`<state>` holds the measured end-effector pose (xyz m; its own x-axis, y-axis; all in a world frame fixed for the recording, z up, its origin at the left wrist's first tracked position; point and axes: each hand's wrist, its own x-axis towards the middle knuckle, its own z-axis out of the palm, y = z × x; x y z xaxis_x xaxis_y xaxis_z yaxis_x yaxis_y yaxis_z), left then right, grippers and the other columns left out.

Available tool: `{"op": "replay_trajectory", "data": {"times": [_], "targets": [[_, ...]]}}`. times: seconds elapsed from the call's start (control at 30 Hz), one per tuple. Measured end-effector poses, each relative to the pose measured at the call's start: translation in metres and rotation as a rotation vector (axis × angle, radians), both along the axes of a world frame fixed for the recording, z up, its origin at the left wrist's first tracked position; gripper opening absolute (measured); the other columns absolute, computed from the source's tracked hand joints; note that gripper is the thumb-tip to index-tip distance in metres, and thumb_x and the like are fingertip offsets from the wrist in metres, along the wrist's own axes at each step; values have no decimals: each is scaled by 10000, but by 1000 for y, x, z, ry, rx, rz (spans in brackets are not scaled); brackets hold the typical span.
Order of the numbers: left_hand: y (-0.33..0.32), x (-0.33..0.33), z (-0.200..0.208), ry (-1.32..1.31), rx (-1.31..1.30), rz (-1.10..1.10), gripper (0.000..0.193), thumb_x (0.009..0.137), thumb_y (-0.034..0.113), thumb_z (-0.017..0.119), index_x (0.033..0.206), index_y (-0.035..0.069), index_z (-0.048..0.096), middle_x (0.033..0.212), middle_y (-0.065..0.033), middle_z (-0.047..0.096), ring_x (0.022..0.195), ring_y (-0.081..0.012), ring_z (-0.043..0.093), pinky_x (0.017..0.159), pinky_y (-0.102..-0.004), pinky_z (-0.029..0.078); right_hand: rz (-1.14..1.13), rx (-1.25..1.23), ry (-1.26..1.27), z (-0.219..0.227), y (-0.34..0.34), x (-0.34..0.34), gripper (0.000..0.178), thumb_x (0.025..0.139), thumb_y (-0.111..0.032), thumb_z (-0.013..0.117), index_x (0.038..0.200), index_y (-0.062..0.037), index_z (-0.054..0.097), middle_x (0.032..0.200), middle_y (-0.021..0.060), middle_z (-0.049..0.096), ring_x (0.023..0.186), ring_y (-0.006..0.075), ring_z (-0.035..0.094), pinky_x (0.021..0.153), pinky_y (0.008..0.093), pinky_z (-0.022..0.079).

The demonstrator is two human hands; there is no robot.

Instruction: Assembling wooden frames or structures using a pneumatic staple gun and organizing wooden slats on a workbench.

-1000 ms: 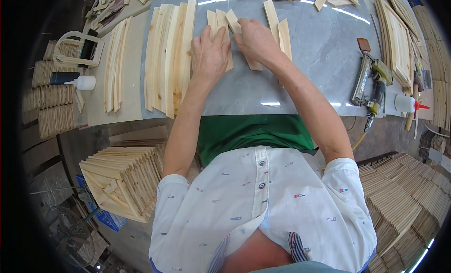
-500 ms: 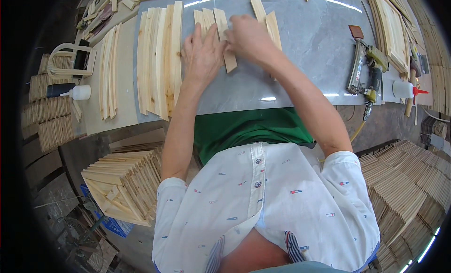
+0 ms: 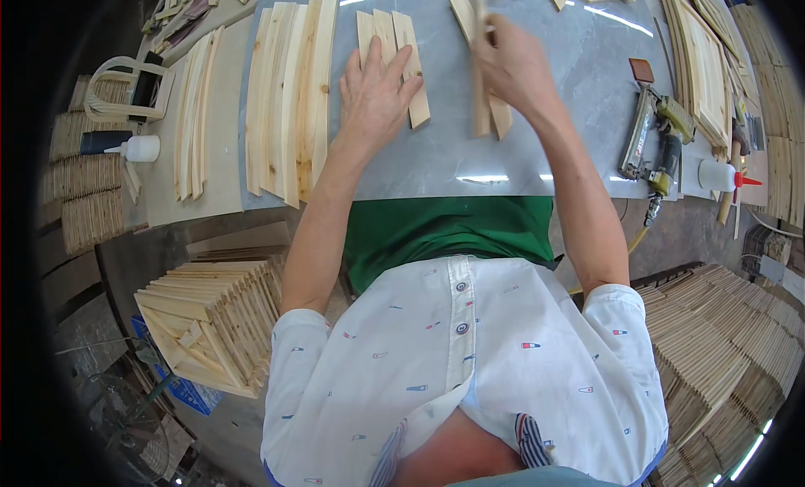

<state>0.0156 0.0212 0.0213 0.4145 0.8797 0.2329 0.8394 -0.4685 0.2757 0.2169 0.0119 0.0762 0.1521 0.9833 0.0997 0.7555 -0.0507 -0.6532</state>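
My left hand (image 3: 375,93) lies with fingers spread on a few short pale wooden strips (image 3: 412,68) set side by side on the grey tabletop. Pinched in my right hand (image 3: 518,66) is another wooden strip (image 3: 480,110), smeared by motion. Beneath and beside that one are two more short pieces, a slanted strip (image 3: 459,16) at its far end and a strip (image 3: 501,118) partly under my right hand. To the left of my left hand, long pine boards (image 3: 289,101) lie in a row.
A nail gun (image 3: 662,135) with a yellow hose lies at the right, near a red-tipped glue bottle (image 3: 717,176). Another glue bottle (image 3: 142,148) is at the left. Wooden frames (image 3: 214,319) are stacked below the table's left front edge, and wood stacks (image 3: 721,336) stand lower right.
My right hand has moved right, away from my left hand, and now has a strip over the right-hand pieces. My left hand stays on the left strips, its fingers spread wider.
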Motion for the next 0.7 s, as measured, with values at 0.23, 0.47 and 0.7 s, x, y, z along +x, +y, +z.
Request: {"op": "replay_trajectory", "data": {"times": [0.23, 0.47, 0.7], "targets": [[4, 0, -5, -71, -20, 7, 487, 964, 399, 511, 1409, 205, 477, 1505, -215, 322, 1351, -478, 279, 1076, -572, 265, 159, 98, -51, -33, 39, -37, 254, 833, -175, 616, 896, 71, 626, 831, 294, 648, 829, 433, 648, 753, 488, 520], [-8, 9, 12, 51, 38, -125, 568, 916, 500, 550, 1425, 267, 456, 1529, -190, 293, 1391, -466, 213, 1081, -623, 193, 70, 99, -127, -12, 41, 14, 340, 812, -242, 670, 923, 78, 637, 864, 301, 651, 847, 417, 654, 767, 470, 524], [-7, 9, 4, 101, 1, -191, 666, 849, 615, 561, 1429, 310, 446, 1553, -167, 252, 1418, -447, 170, 1073, -667, 147, 90, -51, -281, -34, 38, 21, 412, 807, -302, 663, 993, 64, 630, 883, 282, 655, 875, 411, 648, 800, 447, 510]]}}
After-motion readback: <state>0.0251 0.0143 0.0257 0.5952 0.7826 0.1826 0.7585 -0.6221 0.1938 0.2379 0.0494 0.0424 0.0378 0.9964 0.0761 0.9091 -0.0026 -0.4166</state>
